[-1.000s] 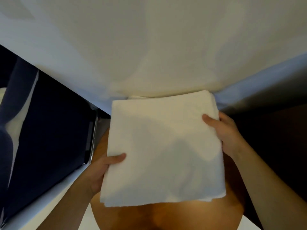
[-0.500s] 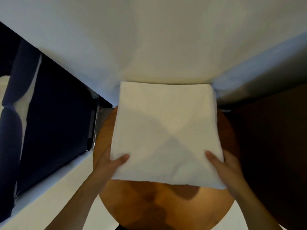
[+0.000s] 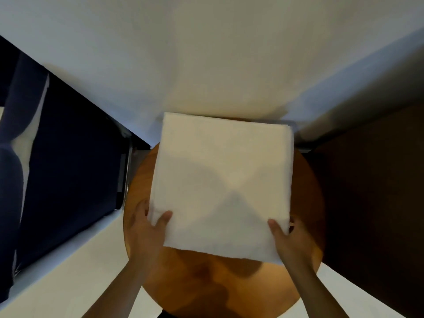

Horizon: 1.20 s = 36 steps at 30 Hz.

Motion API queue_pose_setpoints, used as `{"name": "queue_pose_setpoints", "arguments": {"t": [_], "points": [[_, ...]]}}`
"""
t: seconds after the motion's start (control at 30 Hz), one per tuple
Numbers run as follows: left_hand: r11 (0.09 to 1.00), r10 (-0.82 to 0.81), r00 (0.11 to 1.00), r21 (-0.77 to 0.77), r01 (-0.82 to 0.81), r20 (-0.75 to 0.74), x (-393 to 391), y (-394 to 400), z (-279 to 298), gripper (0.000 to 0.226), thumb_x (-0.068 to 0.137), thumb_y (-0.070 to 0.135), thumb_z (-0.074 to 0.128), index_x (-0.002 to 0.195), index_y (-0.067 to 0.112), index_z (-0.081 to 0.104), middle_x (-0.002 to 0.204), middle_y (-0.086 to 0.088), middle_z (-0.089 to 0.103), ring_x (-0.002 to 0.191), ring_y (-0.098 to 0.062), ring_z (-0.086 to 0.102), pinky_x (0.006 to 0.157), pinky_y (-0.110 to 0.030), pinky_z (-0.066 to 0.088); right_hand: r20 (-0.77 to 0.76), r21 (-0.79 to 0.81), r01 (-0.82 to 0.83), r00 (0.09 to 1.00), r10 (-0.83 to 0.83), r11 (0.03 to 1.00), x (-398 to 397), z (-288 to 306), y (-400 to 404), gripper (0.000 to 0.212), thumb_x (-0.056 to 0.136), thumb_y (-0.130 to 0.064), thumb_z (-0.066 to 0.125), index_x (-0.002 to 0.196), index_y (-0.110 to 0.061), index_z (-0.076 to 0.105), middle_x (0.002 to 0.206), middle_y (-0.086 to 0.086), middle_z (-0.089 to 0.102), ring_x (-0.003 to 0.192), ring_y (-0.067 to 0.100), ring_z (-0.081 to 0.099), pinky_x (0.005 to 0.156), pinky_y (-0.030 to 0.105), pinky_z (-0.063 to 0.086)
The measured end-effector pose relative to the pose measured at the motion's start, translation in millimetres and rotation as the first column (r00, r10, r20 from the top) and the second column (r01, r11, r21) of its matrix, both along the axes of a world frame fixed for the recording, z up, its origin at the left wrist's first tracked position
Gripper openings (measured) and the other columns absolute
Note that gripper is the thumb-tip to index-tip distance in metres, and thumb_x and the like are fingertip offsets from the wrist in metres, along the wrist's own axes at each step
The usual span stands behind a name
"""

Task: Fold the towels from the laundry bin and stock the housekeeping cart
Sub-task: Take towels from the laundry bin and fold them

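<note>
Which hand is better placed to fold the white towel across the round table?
Probably neither: the left hand and the right hand each grip a near corner of the folded towel.

one folded towel (image 3: 220, 180), one round table (image 3: 206, 285) (wooden), two hands.

No text, label, brand, number or sign can be read anywhere in the head view. The folded white towel (image 3: 222, 180) shows plain cloth with no tag or stitched mark, the round wooden bench (image 3: 206, 278) under it bears no lettering, and the white wall (image 3: 206, 53) behind carries none either.
</note>
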<state>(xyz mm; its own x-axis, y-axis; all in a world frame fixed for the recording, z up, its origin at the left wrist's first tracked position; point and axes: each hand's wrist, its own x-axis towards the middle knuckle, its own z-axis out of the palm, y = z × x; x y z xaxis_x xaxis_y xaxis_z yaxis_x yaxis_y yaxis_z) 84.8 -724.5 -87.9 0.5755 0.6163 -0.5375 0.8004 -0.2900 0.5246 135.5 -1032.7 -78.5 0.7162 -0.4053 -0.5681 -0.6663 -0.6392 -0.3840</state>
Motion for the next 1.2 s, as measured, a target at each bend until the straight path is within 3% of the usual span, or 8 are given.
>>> {"name": "queue_pose_setpoints", "arguments": {"t": [0.07,0.13,0.23,0.3,0.63,0.87,1.03,1.2], "points": [[0.951,-0.182,0.983,0.256,0.172,0.018,4,-6,-2,0.078,0.092,0.047,0.07,0.155,0.021,0.033,0.155,-0.011,0.042,0.141,-0.035,0.039,0.114,-0.055,0.037,0.164,-0.155,-0.069,0.982,0.095,0.985,5,1,11,0.064,0.091,-0.047,0.067,0.14,-0.011,0.05,0.132,0.018,0.058,0.114,0.037,0.057,0.09,0.044,0.05],[0.816,-0.429,0.903,0.43,0.386,0.002,12,-14,-4,0.072,0.098,0.054,0.055,0.159,0.026,0.027,0.164,-0.011,0.03,0.149,-0.035,0.027,0.12,-0.056,0.025,0.321,-0.325,-0.216,0.891,0.322,0.921,14,5,26,0.067,0.091,-0.049,0.059,0.145,-0.011,0.049,0.144,0.02,0.05,0.127,0.04,0.05,0.095,0.047,0.046],[0.618,-0.698,0.71,0.422,0.664,-0.094,20,-26,-21,0.077,0.098,0.067,0.031,0.163,0.032,0.01,0.172,-0.004,0.001,0.157,-0.032,-0.001,0.125,-0.057,0.005,0.151,-0.425,-0.522,0.764,0.627,0.739,18,-15,41,0.075,0.096,-0.064,0.039,0.158,-0.022,0.03,0.165,0.015,0.024,0.15,0.039,0.023,0.114,0.056,0.03],[0.553,-0.744,0.649,0.4,0.731,-0.157,21,-30,-40,0.075,0.1,0.068,0.02,0.163,0.032,0.003,0.171,-0.001,-0.006,0.157,-0.031,-0.008,0.123,-0.064,0.007,0.026,-0.378,-0.614,0.741,0.671,0.693,18,-40,44,0.077,0.098,-0.07,0.027,0.161,-0.026,0.018,0.169,0.012,0.011,0.155,0.036,0.01,0.119,0.062,0.023],[0.557,-0.688,0.677,0.406,0.724,-0.263,42,-39,-62,0.074,0.1,0.068,0.011,0.162,0.032,-0.008,0.17,-0.001,-0.017,0.156,-0.031,-0.017,0.123,-0.061,-0.001,0.052,-0.448,-0.617,0.704,0.709,0.646,46,-73,40,0.079,0.097,-0.07,0.026,0.162,-0.028,0.012,0.17,0.011,0.006,0.156,0.035,0.003,0.122,0.06,0.014],[0.584,-0.676,0.668,0.326,0.743,-0.31,54,-42,-49,0.073,0.096,0.07,0.001,0.154,0.037,-0.03,0.161,0.004,-0.04,0.148,-0.027,-0.037,0.121,-0.057,-0.015,-0.007,-0.413,-0.68,0.668,0.744,0.606,63,-63,35,0.078,0.097,-0.072,0.012,0.162,-0.031,0.001,0.17,0.01,-0.001,0.155,0.035,-0.001,0.123,0.059,0.007],[0.62,-0.702,0.646,0.19,0.761,-0.3,35,-39,-21,0.082,0.085,0.069,-0.013,0.159,0.035,-0.017,0.163,0.008,-0.031,0.153,-0.022,-0.026,0.124,-0.054,-0.006,-0.147,-0.272,-0.772,0.624,0.768,0.575,72,-35,28,0.078,0.097,-0.072,0.015,0.16,-0.034,-0.01,0.168,0.002,-0.018,0.154,0.028,-0.016,0.124,0.055,0.002],[0.574,-0.76,0.556,0.053,0.817,-0.336,-13,-34,6,0.066,0.108,0.048,0.024,0.161,0.03,-0.011,0.163,0.007,-0.029,0.155,-0.022,-0.019,0.126,-0.049,-0.003,-0.224,-0.198,-0.822,0.568,0.792,0.534,53,-3,6,0.073,0.101,-0.062,0.029,0.161,-0.033,-0.002,0.169,-0.004,-0.011,0.156,0.026,-0.009,0.125,0.048,0.013]]}}
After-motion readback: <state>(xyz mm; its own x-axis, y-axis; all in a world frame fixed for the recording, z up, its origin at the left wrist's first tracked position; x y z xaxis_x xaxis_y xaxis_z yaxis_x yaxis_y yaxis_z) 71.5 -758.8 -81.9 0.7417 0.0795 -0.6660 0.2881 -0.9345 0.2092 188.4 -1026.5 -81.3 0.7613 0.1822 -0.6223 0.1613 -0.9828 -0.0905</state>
